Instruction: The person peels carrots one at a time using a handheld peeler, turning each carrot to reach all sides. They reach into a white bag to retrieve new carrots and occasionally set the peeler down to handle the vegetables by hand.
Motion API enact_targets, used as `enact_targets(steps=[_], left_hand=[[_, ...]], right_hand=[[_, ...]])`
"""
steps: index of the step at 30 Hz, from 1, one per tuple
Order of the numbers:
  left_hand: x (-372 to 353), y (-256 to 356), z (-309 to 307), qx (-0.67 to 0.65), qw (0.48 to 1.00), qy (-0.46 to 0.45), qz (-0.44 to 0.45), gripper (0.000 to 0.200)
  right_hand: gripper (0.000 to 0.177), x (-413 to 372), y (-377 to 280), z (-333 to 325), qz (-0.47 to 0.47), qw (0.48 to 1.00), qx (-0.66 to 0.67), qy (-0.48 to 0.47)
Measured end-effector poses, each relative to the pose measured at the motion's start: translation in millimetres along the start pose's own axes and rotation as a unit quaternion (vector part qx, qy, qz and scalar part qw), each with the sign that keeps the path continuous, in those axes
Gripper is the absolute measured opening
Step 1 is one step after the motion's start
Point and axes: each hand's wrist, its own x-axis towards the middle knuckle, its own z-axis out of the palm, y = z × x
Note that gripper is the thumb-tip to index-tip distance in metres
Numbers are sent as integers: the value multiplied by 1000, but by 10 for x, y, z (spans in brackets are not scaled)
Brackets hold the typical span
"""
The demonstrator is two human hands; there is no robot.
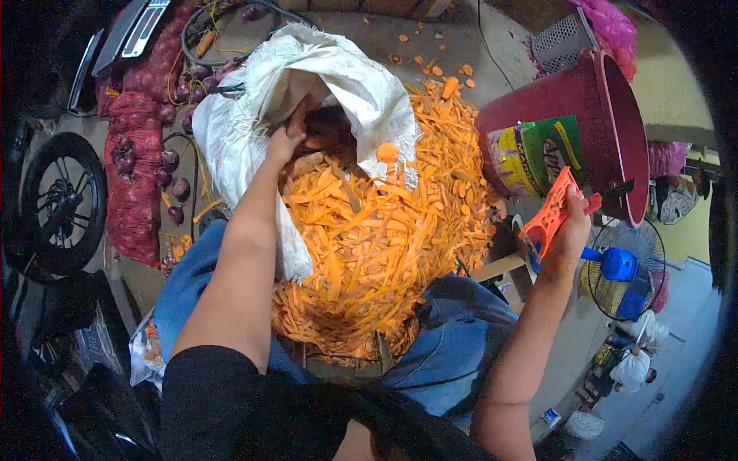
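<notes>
A white woven sack point(223, 146) lies with its mouth toward me. My left hand point(288, 138) reaches into the sack's opening, its fingers spread against the inside. Dark orange pieces, perhaps carrots, show in the sack's shadow. Orange peelings point(361, 238) form a large heap below and right of the mouth, between my knees. On the right, my right hand point(569, 229) is closed around an orange-red plastic peeler-like tool point(551, 211), held in front of a maroon bucket point(550, 100).
Red net sacks of onions point(134, 184) lie on the left near a black wheel point(61, 201). A blue fan point(619, 265) stands at the right. A grey perforated basket point(565, 42) is behind the bucket. A person point(632, 370) is at the far lower right.
</notes>
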Motion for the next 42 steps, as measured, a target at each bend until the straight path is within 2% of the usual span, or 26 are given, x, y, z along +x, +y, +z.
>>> enact_targets(steps=[2,3,4,6,7,9,10,11,15,17,18,20,21,22,24,25,26,28,30,31,32,34,36,38,40,42], left_hand=[[34,-165,82,-266,964,-10,25,36],[-76,-1,-126,-313,946,-84,3,41],[-145,49,-182,-308,948,-80,8,41],[-293,186,-321,-566,792,-212,-87,36],[-559,527,-665,-575,773,-238,-121,35],[-731,728,-842,-638,719,-274,-30,33],[-828,871,-967,-660,696,-282,28,33],[-906,963,-1073,-656,701,-277,34,33],[-1232,1485,-1604,-655,663,-306,195,39],[-1439,1745,-1875,-646,662,-286,251,44],[-1556,1868,-2003,-641,665,-282,259,44],[-1779,2075,-2229,-715,586,-310,222,51],[-1866,2113,-2296,-736,573,-291,212,51],[-1944,2101,-2363,-733,577,-286,219,51],[-2098,2058,-2488,-631,739,-123,201,38],[-2224,2084,-2532,-606,753,-58,250,31],[-2317,2040,-2532,-602,755,-57,253,31],[-2439,1909,-2467,-495,816,39,296,25],[-2470,1839,-2384,-532,794,-8,295,21],[-2522,1880,-2320,-560,780,-7,278,18],[-2551,1913,-2307,-563,780,-11,273,18],[-2526,1998,-2309,-497,777,-36,384,15],[-2499,2072,-2284,-489,767,-16,415,13],[-2525,2144,-2329,-298,739,90,597,14],[-2625,2191,-2345,-271,740,115,605,15],[-2649,2175,-2310,-255,703,166,643,17]], right_hand=[[21,0,9,-9,-13,999,22,-22],[21,-7,10,-9,-13,999,29,-22],[21,-16,8,-3,-13,998,42,-37],[21,-63,-10,20,-17,996,64,-53],[18,-116,-16,62,-20,995,73,-68],[15,-224,-64,176,-18,992,92,-89],[14,-189,1,173,-63,994,48,-79],[13,-208,31,167,-63,991,48,-104],[13,-419,108,328,-97,976,-26,-191],[13,-614,59,416,-64,969,-86,-224],[13,-667,94,469,-68,962,-89,-248],[14,-785,135,575,-55,958,-51,-277],[14,-768,292,632,-38,947,-36,-317],[16,-809,306,677,-20,933,-22,-358],[15,-955,209,673,-14,918,-55,-391],[15,-1055,171,680,-1,904,-92,-418],[15,-1125,202,711,-3,904,-87,-419],[12,-1263,268,783,31,878,-140,-457],[10,-1422,186,779,-193,840,-220,-457],[21,-1430,249,792,-229,791,-315,-471],[21,-1452,305,801,-223,791,-319,-472],[19,-1462,390,849,-227,796,-292,-478],[19,-1466,438,860,-189,817,-285,-464],[17,-1518,223,803,-154,828,-262,-470],[16,-1463,332,830,-182,829,-275,-452],[15,-1445,356,846,-209,826,-286,-439]])
